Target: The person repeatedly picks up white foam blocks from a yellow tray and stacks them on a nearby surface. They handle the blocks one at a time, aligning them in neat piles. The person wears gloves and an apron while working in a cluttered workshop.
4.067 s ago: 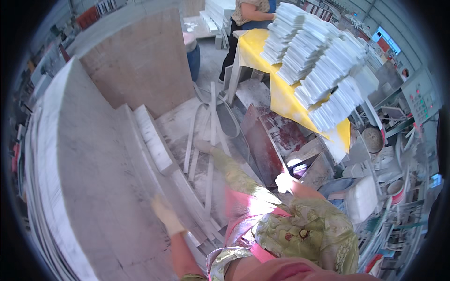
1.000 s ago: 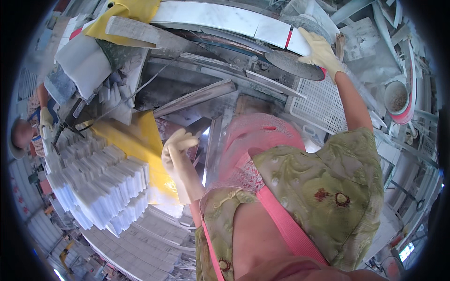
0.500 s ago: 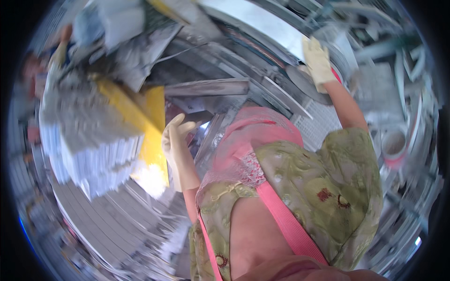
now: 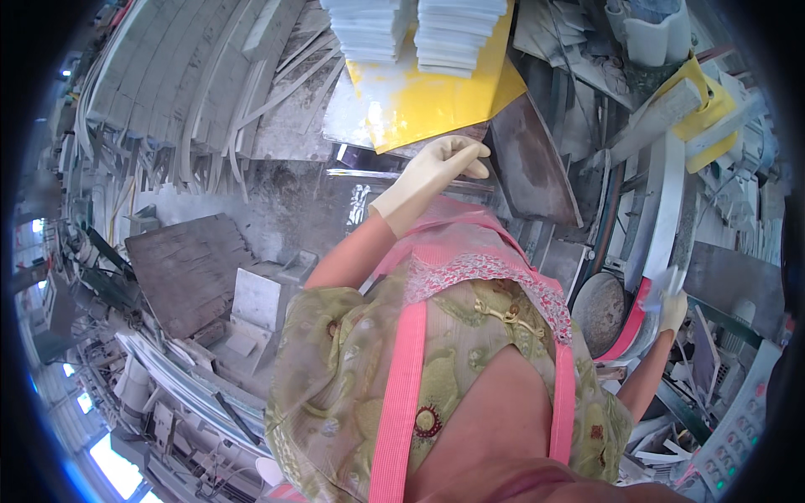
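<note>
My left hand [image 4: 440, 178], in a cream rubber glove, hovers over the front of my pink apron [image 4: 470, 222]. Its fingers are loosely bent, thumb and fingers apart, and nothing shows between them. Just beyond it lies a yellow sheet [image 4: 419, 105] bearing stacks of thin white pieces [image 4: 457, 38]. My right hand [image 4: 673, 312], gloved alike, is out at the right by the curved white band of a machine [image 4: 667, 210]. A blurred pale patch covers its fingertips, so whether it holds anything is unclear. Next to that hand is a round grey disc [image 4: 599, 314] with a pink-red rim.
Long grey-white strips [image 4: 159, 84] are piled at the far left. A brown board [image 4: 189, 272] leans at the left, and a dark plate [image 4: 532, 159] stands beyond my left hand. At the lower right is a control panel [image 4: 734, 432] with lit buttons. White scraps [image 4: 667, 453] lie near it.
My view has swung round, so the stacks and yellow sheet now sit ahead instead of at left. My left hand has come in front of my apron, its fingers more bent. My right hand stays by the machine.
</note>
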Demonstrator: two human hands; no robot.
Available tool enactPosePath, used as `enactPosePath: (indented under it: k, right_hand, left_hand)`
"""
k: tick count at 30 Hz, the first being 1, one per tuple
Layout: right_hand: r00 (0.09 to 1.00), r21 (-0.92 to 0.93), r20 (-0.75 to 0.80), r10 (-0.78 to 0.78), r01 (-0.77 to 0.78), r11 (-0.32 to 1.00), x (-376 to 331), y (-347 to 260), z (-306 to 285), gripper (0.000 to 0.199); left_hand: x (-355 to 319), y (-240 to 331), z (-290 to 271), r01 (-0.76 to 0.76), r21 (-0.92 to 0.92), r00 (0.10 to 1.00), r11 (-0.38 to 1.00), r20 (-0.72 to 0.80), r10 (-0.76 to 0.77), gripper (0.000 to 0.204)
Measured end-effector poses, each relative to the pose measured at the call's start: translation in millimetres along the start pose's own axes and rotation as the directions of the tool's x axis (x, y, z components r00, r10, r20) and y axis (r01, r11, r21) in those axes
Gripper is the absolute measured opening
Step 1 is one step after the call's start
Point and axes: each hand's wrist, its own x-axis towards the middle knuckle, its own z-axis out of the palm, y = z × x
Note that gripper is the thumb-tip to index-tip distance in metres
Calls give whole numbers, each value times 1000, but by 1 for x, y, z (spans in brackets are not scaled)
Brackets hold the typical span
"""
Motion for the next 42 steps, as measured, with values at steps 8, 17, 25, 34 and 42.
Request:
enactPosePath:
  k: [8, 17, 25, 34, 42]
  right_hand:
    - [697, 794, 270, -664, 229, 563, -87, -370, 59, 50]
    - [510, 588, 369, -777, 519, 620, -196, -578, 140, 36]
    - [166, 875, 483, -860, -57, 481, -169, -551, 136, 41]
    - [439, 878, 478, -761, -234, 417, -136, -611, 193, 36]
    - [500, 927, 289, -816, 67, 369, -135, -573, 176, 35]
  left_hand:
    - [6, -2, -33, -38, 455, 978, 890, -167, 128, 52]
    - [22, 4, -108, 82, 377, 906, 923, -414, 89, 70]
    - [14, 16, -86, 330, 431, 727, 839, -684, 65, 72]
    - [14, -3, -86, 306, 413, 643, 858, -754, 134, 57]
    - [22, 4, -135, 440, 575, 831, 690, -552, -69, 73]
